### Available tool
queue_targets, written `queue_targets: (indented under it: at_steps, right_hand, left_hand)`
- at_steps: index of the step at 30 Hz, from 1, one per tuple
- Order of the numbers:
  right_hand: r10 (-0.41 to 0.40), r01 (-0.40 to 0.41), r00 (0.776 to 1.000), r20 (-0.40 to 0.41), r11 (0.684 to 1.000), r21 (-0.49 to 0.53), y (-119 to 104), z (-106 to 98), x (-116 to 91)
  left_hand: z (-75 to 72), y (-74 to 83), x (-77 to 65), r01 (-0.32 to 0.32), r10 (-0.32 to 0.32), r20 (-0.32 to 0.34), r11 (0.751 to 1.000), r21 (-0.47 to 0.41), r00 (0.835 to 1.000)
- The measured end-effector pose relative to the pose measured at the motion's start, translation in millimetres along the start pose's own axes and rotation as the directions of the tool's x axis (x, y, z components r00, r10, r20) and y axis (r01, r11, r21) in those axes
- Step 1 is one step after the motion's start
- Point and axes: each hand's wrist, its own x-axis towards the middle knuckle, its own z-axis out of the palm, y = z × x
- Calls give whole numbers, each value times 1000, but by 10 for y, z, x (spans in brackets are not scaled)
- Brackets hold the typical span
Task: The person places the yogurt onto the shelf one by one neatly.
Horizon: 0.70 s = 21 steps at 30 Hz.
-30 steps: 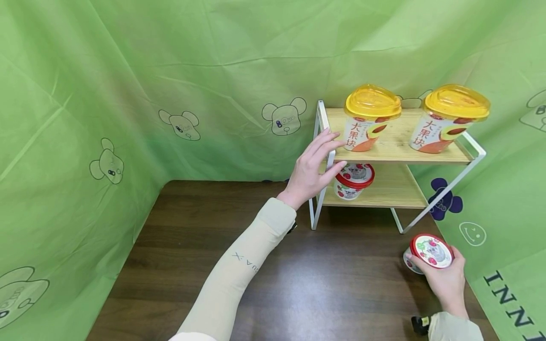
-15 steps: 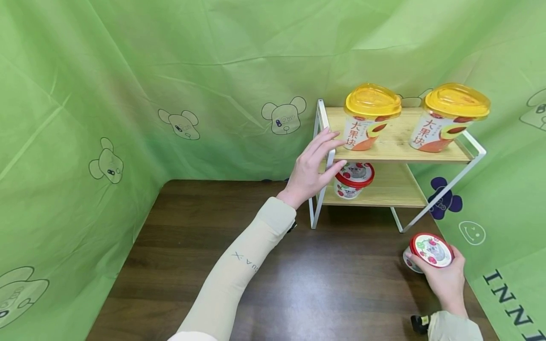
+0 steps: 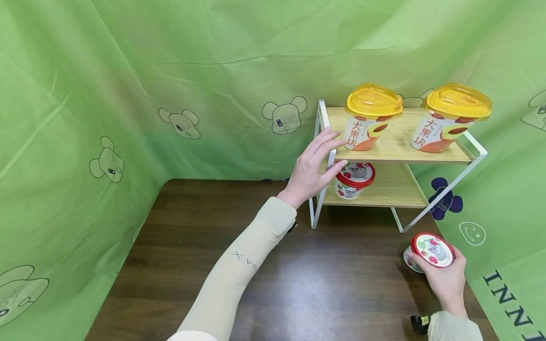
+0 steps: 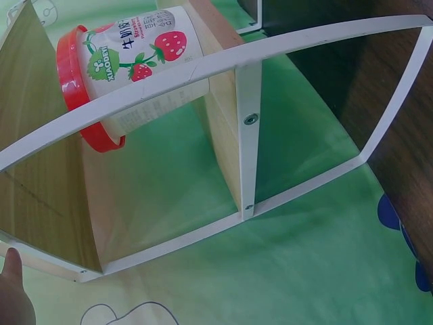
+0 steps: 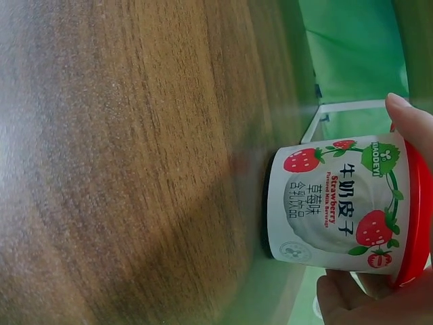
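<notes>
In the head view my right hand (image 3: 446,283) grips a red-lidded strawberry milk cup (image 3: 434,250) low at the table's right side, thumb on one side and fingers on the other. Its printed label faces the right wrist view, where the cup (image 5: 338,203) looks close to the tabletop; contact with it is hard to tell. My left hand (image 3: 308,169) rests with fairly straight fingers at the upper left corner of a two-tier shelf (image 3: 396,147). Just beyond the thumb, a matching cup (image 3: 349,188) stands on the lower tier, partly covered by the thumb and the frame.
Two yellow-lidded fruit cups stand upright on the top tier, the left one (image 3: 368,116) near my fingertips and the other (image 3: 448,118) at the right end. White metal legs (image 3: 443,194) slope down to the dark wood table (image 3: 222,227). Green cloth (image 3: 213,71) hangs around.
</notes>
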Motion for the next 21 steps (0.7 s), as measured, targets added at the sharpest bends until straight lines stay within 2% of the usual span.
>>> queue_targets:
  at_steps: [21]
  right_hand:
    - [1,1,999,-35,999,36,-6,36,-23]
  left_hand:
    - [-2,8,-6,12,-13,5,1000,4,1000]
